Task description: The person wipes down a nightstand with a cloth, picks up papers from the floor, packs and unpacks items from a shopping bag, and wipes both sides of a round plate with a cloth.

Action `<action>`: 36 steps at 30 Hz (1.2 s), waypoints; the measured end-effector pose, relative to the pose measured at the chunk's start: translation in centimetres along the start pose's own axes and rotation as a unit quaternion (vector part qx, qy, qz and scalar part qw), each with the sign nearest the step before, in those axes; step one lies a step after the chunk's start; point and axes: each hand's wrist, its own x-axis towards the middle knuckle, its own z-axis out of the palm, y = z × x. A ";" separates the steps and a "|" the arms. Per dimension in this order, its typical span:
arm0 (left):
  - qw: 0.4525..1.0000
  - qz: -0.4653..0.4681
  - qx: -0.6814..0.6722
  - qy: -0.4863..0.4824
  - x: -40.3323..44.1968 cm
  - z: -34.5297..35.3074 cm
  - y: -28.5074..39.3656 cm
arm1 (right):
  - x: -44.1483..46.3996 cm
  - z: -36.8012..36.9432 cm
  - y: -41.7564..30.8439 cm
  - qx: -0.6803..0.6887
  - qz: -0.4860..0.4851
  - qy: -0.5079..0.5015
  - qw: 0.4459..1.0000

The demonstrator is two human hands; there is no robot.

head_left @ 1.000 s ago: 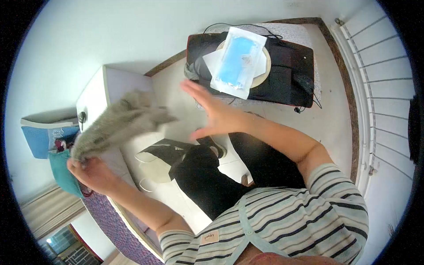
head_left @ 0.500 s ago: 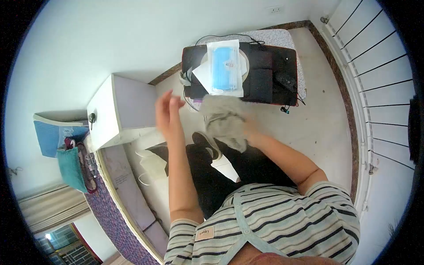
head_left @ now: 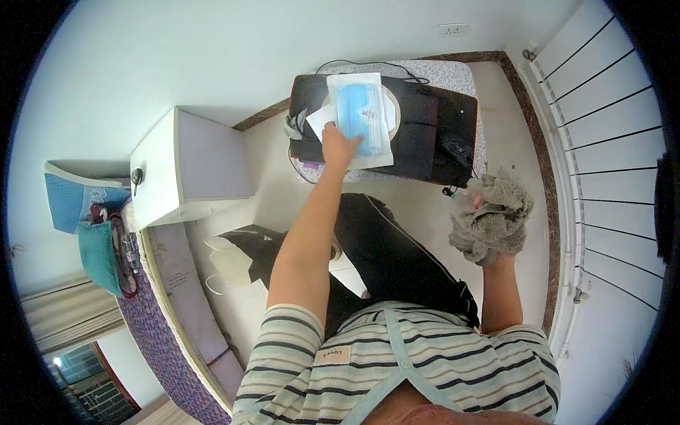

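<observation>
My left hand (head_left: 341,147) is at the lower left edge of a clear packet of blue face masks (head_left: 360,106), thumb over its front and fingers at its side, closed on that edge. The packet lies over a round pale plate-like thing (head_left: 394,117) and a white paper (head_left: 320,124) on a black case (head_left: 414,120). Off to the right, my right hand (head_left: 490,248) holds a bunched grey-brown cloth (head_left: 499,212) above the floor. The cloth hides most of its fingers; a pink fingertip-like spot shows among the folds.
A speckled-top table (head_left: 453,71) carries the black case and a black cable (head_left: 382,65). White cabinet (head_left: 212,159) stands left, with a bed (head_left: 159,326) below it. A paper bag (head_left: 237,262) sits on the floor near my legs. White pipes (head_left: 577,205) run along the right wall.
My right hand has swung right with the cloth, away from the table front. My left hand has moved from the air beside the table onto the mask packet.
</observation>
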 end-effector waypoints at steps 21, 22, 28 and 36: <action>0.208 0.145 -0.952 -0.173 -12.1 -16.0 -12.3 | 1.9 7.4 -0.6 -0.311 -0.184 0.144 0.921; 0.202 0.142 -0.956 -0.157 -12.3 -16.3 -12.3 | 2.5 7.7 -0.4 -0.311 -0.170 0.131 0.926; 0.235 0.102 -0.961 -0.108 -13.7 -17.6 -16.4 | 3.7 8.8 1.4 -0.369 -0.101 -0.016 0.924; 0.635 -0.231 -0.636 0.374 -9.6 -23.4 -28.4 | 4.8 6.9 1.9 -0.628 -0.126 0.108 0.760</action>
